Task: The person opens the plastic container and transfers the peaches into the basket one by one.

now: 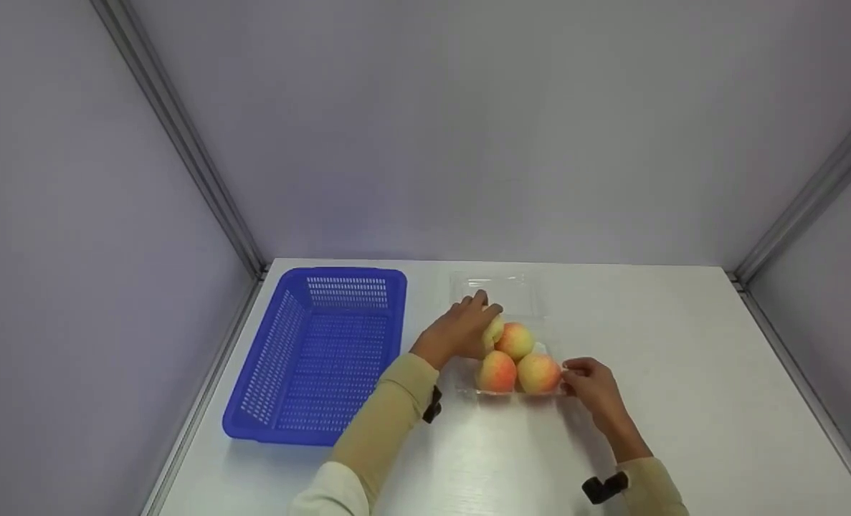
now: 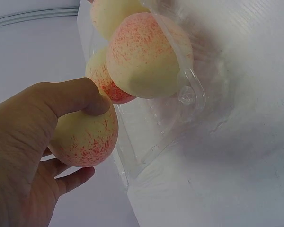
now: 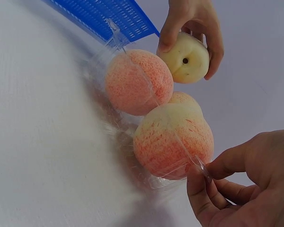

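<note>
My left hand (image 1: 461, 330) grips a yellow-and-red peach (image 2: 87, 137), thumb on one side and fingers round the other, at the back left of a clear plastic box (image 2: 132, 161). Three more peaches sit in the box: one at the back (image 1: 515, 340), one front left (image 1: 497, 371) and one front right (image 1: 539, 373). The right hand (image 1: 593, 387) pinches the box's rim at its front right corner, as the right wrist view shows. Behind the fruit, the clear lid (image 1: 500, 295) lies folded back on the table. A small dark hole shows in the held peach (image 3: 184, 59).
A blue plastic basket (image 1: 402, 315) with slotted walls stands left of the box, beside my left forearm. The white table (image 1: 683, 358) extends to the right. Grey walls (image 1: 497, 143) enclose its back and sides.
</note>
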`<state>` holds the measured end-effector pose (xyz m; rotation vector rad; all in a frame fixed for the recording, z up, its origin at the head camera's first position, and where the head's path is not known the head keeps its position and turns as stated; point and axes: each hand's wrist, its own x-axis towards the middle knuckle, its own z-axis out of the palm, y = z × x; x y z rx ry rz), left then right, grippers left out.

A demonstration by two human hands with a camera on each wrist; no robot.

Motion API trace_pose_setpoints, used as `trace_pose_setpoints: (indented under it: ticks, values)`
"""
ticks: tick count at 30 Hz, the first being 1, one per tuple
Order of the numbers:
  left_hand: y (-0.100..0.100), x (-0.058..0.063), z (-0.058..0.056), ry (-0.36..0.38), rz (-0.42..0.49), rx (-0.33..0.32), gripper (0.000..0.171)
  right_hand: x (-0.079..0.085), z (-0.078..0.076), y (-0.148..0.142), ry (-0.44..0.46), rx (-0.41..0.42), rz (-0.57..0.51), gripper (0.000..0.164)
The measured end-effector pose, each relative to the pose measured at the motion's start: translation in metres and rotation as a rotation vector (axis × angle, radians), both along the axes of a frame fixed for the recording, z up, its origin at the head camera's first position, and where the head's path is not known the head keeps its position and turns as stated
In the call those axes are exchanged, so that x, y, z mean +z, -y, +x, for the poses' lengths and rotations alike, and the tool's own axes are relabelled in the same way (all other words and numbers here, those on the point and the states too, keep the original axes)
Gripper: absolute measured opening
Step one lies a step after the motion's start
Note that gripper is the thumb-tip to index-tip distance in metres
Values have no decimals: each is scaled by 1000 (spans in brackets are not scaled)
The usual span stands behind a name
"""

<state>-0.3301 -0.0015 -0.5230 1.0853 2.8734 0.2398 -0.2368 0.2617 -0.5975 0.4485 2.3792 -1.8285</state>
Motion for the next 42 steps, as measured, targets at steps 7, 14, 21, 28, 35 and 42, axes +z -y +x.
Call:
trace_pose_setpoints:
  ticks: [7,14,21,28,35,42]
  values:
    - [-3,5,0,-21,-23,-17,69,2,0,0,15,-1,23,35]
    - [-3,9,-1,-54,-63,-29,74,0,0,-1,22,-3,24,34]
    - [-4,12,-1,-76,-66,-36,74,1,-1,0,24,-3,23,36]
    - [-3,19,0,7,-19,-18,77,-1,-1,-1,12,-3,26,35]
    - [-1,27,1,74,66,25,61,-2,0,-1,-11,-2,16,35]
    - [3,30,1,117,109,45,57,-1,0,0,-8,-11,9,34]
